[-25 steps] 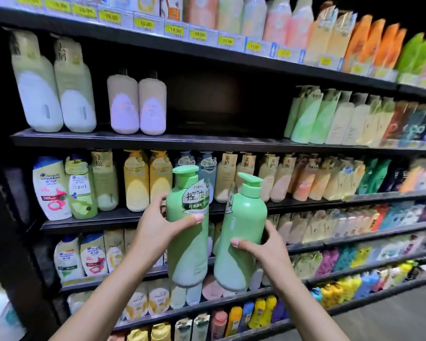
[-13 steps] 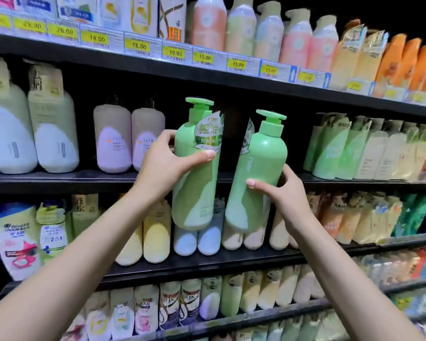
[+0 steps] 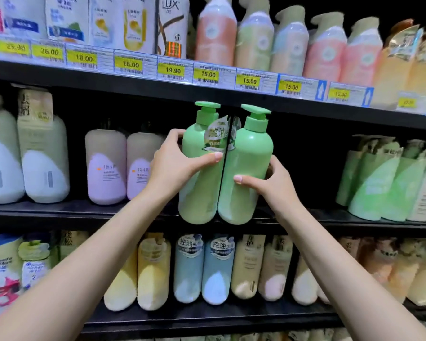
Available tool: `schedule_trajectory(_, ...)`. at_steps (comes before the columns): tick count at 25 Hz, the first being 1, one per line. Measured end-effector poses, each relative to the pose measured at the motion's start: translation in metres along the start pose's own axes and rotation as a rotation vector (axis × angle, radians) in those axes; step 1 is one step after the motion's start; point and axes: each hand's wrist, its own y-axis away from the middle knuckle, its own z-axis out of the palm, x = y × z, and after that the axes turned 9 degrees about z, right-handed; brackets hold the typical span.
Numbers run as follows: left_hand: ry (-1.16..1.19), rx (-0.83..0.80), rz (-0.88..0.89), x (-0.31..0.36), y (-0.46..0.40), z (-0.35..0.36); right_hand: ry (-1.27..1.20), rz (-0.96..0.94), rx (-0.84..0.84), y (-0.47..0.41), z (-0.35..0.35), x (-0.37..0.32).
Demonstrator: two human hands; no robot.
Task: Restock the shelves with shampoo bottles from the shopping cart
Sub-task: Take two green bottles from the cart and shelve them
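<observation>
Fingers of my left hand (image 3: 169, 166) and right hand (image 3: 272, 184) each wrap one green bottle (image 3: 199, 173), the other bottle (image 3: 246, 173) touching at three o'clock.

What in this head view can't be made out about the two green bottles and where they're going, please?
- Left green bottle: lower label, covered by the left hand.
- Right green bottle: front label, turned away.
- Right hand: fingers, hidden behind that bottle.
- Bottle bases: whether they touch the middle shelf is unclear.
- Shelf gap behind bottles: too dark.
- Shopping cart: out of frame.
</observation>
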Motion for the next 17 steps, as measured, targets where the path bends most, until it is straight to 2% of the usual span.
schedule_trajectory(5,-0.04,0.008,0.058,-0.001,0.0,0.007,-0.002,-0.029,-0.082,-0.011,-0.007,0.009)
schedule_trajectory(12,0.057,0.022,0.092,0.0,0.007,0.006,-0.051,-0.054,-0.13,-0.008,-0.009,0.007)
schedule_trajectory(17,0.174,-0.057,0.005,-0.001,0.016,0.002,-0.052,-0.019,-0.198,0.0,-0.015,0.006)
